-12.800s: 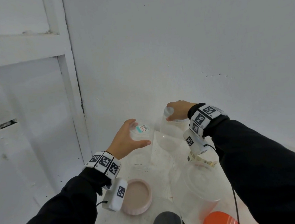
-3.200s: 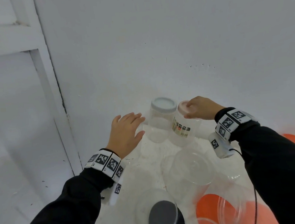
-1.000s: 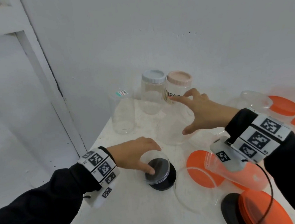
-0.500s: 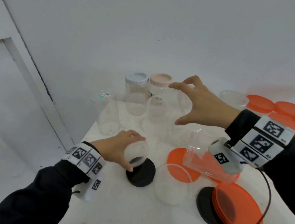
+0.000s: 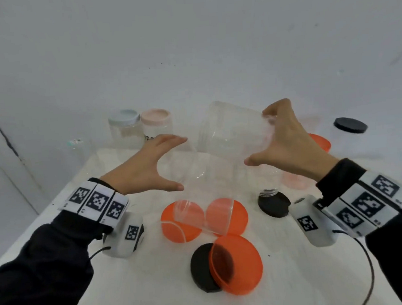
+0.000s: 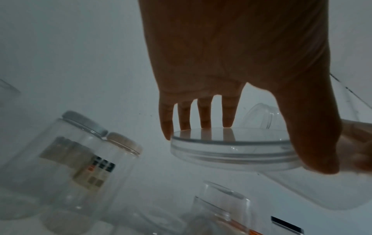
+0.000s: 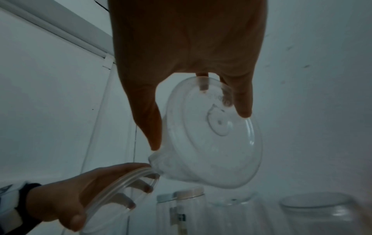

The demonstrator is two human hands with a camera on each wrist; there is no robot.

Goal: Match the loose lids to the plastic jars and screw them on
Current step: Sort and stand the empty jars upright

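The left hand [image 5: 146, 167], fingers spread, clasps the rim of a clear lid [image 6: 231, 149], almost invisible from the head view, just left of the tilted clear jar [image 5: 230, 135] whose base the right hand [image 5: 288, 143] grips in the air.

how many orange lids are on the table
4 in view: two side by side in the middle, orange lid and its neighbour; one nearer, leaning on a black lid; one behind the right hand. More may be hidden.

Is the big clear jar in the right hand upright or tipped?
Tipped: the right hand grips the clear jar by its base, mouth slanting toward the left hand.
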